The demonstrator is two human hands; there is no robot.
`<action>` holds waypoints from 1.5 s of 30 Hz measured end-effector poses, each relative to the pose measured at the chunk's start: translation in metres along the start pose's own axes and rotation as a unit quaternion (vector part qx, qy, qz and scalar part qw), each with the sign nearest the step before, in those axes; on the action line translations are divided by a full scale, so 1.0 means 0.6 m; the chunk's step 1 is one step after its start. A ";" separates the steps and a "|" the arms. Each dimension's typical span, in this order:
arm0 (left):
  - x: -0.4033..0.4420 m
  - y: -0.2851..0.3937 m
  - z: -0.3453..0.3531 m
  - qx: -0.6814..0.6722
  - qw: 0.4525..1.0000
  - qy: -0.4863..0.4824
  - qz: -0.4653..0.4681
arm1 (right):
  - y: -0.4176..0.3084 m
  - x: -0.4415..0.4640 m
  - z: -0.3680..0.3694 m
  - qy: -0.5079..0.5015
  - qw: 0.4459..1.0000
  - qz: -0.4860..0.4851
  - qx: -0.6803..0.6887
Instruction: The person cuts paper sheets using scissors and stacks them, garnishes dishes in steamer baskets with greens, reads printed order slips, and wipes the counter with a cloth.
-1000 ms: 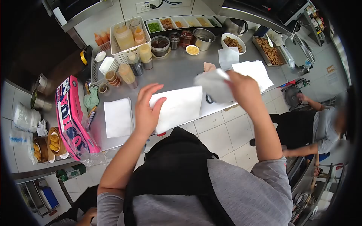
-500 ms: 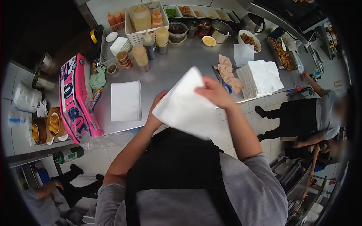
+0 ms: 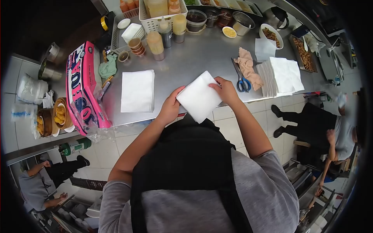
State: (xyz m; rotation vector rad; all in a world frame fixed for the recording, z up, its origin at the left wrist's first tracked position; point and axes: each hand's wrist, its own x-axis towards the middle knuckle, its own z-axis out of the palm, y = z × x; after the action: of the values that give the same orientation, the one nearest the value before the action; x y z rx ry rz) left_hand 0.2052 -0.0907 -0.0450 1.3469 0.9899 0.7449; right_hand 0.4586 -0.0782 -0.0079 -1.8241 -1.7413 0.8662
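Observation:
Between my two hands is a white paper napkin (image 3: 199, 98), folded to a smaller square and tilted, just over the front edge of the steel counter (image 3: 182, 62). My left hand (image 3: 170, 105) grips its left corner, and my right hand (image 3: 225, 90) pinches its upper right edge with the thumb on top. A flat stack of white napkins (image 3: 137, 91) lies on the counter to the left. To the right stands a thicker pile of napkins (image 3: 285, 75), beside a crumpled peach cloth (image 3: 248, 68) and blue-handled scissors (image 3: 243, 83).
At left lies a pink plastic package (image 3: 83, 89), with a green cloth (image 3: 107, 66) beside it. Sauce bottles (image 3: 155, 44), a white basket (image 3: 149, 24) and a dark sauce tub (image 3: 196, 19) line the back. Other people stand at right (image 3: 311, 120) and lower left (image 3: 39, 182).
The napkin, larger and partly open before, is now folded smaller. My right hand has come down to its edge. The scissors show more fully as the view has shifted.

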 end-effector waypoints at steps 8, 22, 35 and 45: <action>0.001 -0.010 -0.001 0.006 1.000 -0.011 -0.003 | 0.006 0.001 0.000 0.025 0.997 -0.033 -0.072; 0.044 0.070 -0.020 0.097 0.988 -0.087 -0.085 | 0.007 -0.009 0.035 0.046 0.958 -0.067 -0.277; 0.059 0.140 0.020 -0.054 0.991 -0.118 0.016 | 0.023 -0.053 -0.001 -0.030 0.843 0.011 0.537; 0.056 0.074 0.012 -0.050 0.983 -0.087 0.154 | -0.029 -0.059 0.016 -0.003 0.934 -0.062 0.352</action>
State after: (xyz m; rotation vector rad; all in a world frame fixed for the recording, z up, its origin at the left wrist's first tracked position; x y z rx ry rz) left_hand 0.2309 -0.0586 -0.0063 1.4667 0.6038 0.8797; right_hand 0.4397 -0.1129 0.0020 -1.2202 -1.2813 1.2380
